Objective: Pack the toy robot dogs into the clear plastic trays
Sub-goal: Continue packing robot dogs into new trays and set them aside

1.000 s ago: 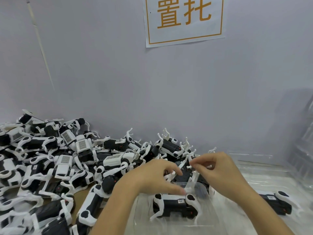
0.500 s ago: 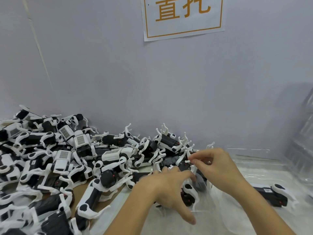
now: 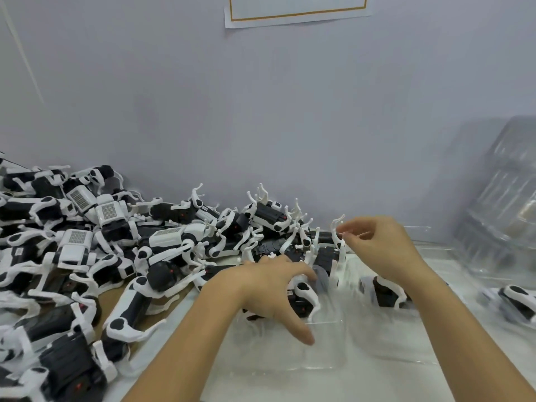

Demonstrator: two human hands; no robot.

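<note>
Your left hand [image 3: 269, 288] lies over a black-and-white toy robot dog [image 3: 301, 300] that sits in the clear plastic tray [image 3: 327, 352] in front of you. The fingers are spread and bent down over the dog's body, and the thumb reaches toward you over the tray; the dog's white hind leg and part of its black body show just right of the fingers. Whether the fingers actually clamp the dog or only rest on it cannot be told, because the hand covers the contact.

Your right hand [image 3: 380, 248] is raised behind the tray. Its thumb and forefinger are pinched together on the tip of a white leg [image 3: 338, 236] that sticks up from a dog lying at the near edge of the heap; the other fingers are loosely curled.

A second packed dog [image 3: 387, 294] sits in the tray to the right, partly hidden by your right forearm. A third dog [image 3: 517, 300] lies further right, near the frame edge, blurred.

The loose pile of robot dogs [image 3: 95, 250] fills the left side of the brown work surface [image 3: 116, 291] and runs back to the grey wall [image 3: 261, 126]. Many dogs lie on their backs or sides with legs up.

A stack of empty clear trays [image 3: 504, 198] leans at the far right. The lower edge of a paper sign with an orange border [image 3: 295, 15] is on the wall above.
</note>
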